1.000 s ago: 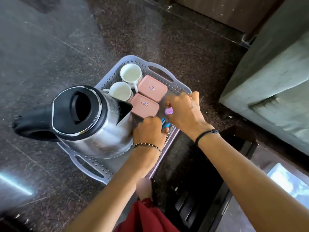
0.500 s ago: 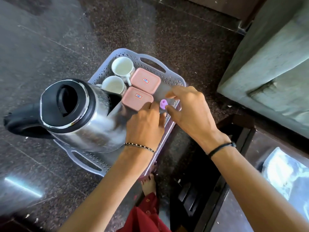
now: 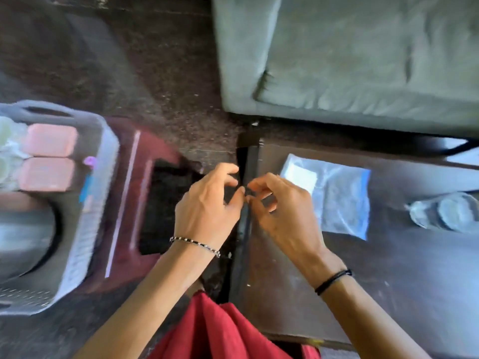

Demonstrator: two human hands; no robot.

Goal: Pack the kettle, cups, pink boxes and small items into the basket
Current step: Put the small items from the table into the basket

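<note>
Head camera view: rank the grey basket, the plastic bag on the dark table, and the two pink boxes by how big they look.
1. Grey basket, partly cut off at the left edge.
2. Plastic bag.
3. The two pink boxes: they look about alike, so no order between them.

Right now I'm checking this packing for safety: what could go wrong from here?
The basket sits on a maroon stool, so the big kettle might make it top-heavy. Both hands, left hand and right hand, are away from it, and the blurred view suggests the head is turning. The plastic bag looks slippery to grab.
</note>
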